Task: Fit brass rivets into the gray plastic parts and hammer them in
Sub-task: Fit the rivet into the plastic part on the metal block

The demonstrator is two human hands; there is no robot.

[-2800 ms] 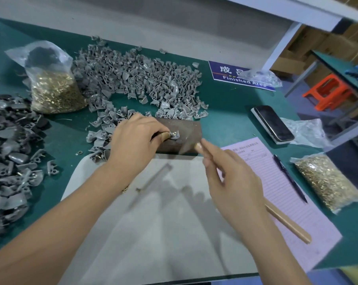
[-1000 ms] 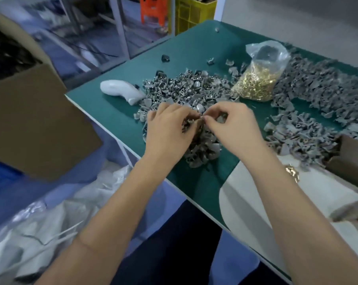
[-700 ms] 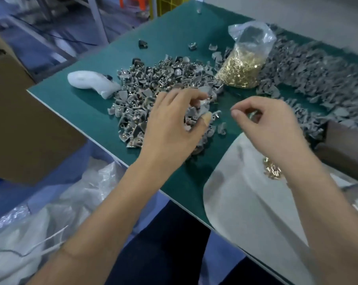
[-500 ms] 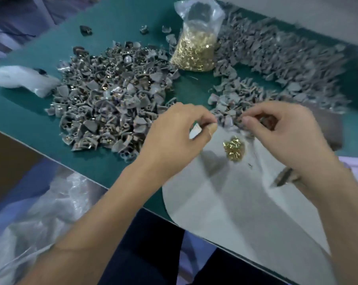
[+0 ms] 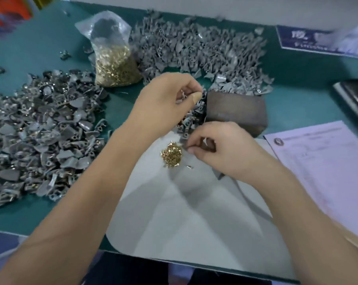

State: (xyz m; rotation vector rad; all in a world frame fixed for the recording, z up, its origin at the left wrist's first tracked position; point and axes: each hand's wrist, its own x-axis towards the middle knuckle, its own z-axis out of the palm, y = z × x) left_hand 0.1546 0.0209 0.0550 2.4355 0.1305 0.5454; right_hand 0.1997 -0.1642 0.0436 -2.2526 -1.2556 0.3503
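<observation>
My left hand (image 5: 163, 101) pinches a small gray plastic part (image 5: 182, 96) between thumb and fingertips, raised over the loose parts left of the dark metal block (image 5: 235, 112). My right hand (image 5: 223, 151) is curled just right of a small heap of brass rivets (image 5: 171, 154) on the white mat (image 5: 184, 212). Its thumb and forefinger meet at the heap's edge; whether a rivet sits between them I cannot tell. The hammer runs under that palm: its dark head (image 5: 219, 174) pokes out below, and its wooden handle (image 5: 357, 241) shows at the lower right.
A big heap of gray parts (image 5: 204, 52) lies at the back, another with brass glints (image 5: 40, 130) on the left. A clear bag of rivets (image 5: 116, 64) stands between them. Pink paper (image 5: 328, 161), a phone (image 5: 357, 97) and a blue sign (image 5: 318, 42) are on the right.
My view swung from the left heap back to the mat. My left hand carried a gray part toward the block; my right hand came down beside the rivet heap.
</observation>
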